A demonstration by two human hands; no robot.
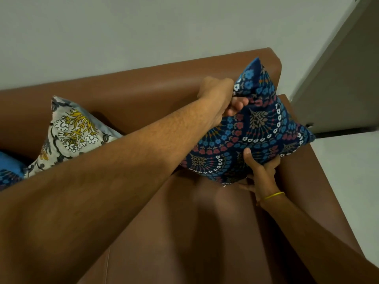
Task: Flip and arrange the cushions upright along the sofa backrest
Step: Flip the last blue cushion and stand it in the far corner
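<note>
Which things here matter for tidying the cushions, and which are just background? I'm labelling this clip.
Part of the job:
dark blue cushion, held by the left hand and right hand
cream cushion
blue cushion at the left edge
sofa backrest

Just there:
wall
floor
yellow wristband

Plain pale wall [123,33] above; glossy light floor [352,160] at right.

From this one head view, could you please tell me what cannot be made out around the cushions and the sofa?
- Dark blue cushion: its back face is turned away; whether it touches the backrest is unclear.
- Grey floral cushion: its lower part is hidden by the left forearm.
- Blue cushion: cut off by the left edge.
- Right hand: its fingers are hidden under the dark blue cushion.
- Left hand: fingertips buried in fabric.
</note>
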